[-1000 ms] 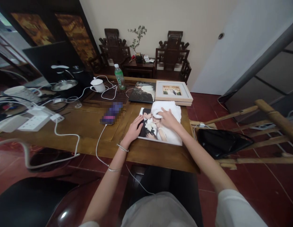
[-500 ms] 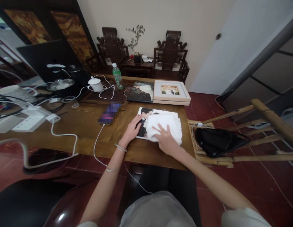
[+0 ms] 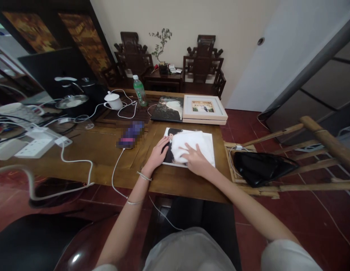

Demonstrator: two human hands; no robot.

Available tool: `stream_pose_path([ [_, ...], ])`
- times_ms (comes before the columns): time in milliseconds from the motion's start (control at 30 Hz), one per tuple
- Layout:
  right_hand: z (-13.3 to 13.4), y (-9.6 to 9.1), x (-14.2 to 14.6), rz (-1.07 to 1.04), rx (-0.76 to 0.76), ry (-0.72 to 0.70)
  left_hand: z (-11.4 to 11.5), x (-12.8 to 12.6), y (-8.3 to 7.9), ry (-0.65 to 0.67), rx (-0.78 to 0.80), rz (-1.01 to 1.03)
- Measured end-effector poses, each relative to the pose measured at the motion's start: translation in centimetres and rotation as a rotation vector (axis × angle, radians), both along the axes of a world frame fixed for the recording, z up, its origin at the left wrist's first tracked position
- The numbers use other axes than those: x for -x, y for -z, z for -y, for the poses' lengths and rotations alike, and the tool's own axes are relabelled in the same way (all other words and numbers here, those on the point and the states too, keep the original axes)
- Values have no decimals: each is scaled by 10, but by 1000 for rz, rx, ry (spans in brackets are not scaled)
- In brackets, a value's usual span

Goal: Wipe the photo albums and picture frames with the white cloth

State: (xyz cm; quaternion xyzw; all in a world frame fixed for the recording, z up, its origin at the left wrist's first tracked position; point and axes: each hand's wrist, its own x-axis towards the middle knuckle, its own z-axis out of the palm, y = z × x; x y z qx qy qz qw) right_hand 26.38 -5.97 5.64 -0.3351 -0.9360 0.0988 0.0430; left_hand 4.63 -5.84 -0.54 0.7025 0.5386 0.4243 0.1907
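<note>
On the wooden table (image 3: 186,184) lies a photo panel (image 3: 167,156) with a picture of people in dark and white clothes. My left hand (image 3: 158,154) rests flat along its left edge, fingers stretched out and holding nothing. A folded white cloth (image 3: 201,141) covers much of the picture. My right hand (image 3: 195,158) grips the cloth from above and presses it against the panel, with some fingers spread over it. The part of the picture beneath the cloth is hidden.
Behind the panel lie a dark photo panel (image 3: 167,109) and a framed picture (image 3: 217,109). To the left are a phone (image 3: 131,134) on a cable, a green-labelled bottle (image 3: 139,91), a lidded white cup (image 3: 113,101) and power strips (image 3: 36,143). A bamboo chair (image 3: 276,188) holds a black bag (image 3: 256,167).
My right hand has shifted the cloth slightly left and away from me, baring the panel's right edge. My left hand stays in place.
</note>
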Motion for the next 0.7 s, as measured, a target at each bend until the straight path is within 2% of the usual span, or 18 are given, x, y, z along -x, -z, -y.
stream_pose_path([
  [200, -67, 3, 15, -62, -66, 94, -1, 0, 2, -4, -15, -7],
  [333, -81, 5, 21, -77, -114, 118, -1, 1, 3, -12, -24, -16],
  [500, -57, 8, 22, -27, -165, 99, -1, 1, 3, -6, -19, -7],
  [700, 17, 16, 10, 5, -147, 30, -1, 0, 1, -9, -13, -13],
])
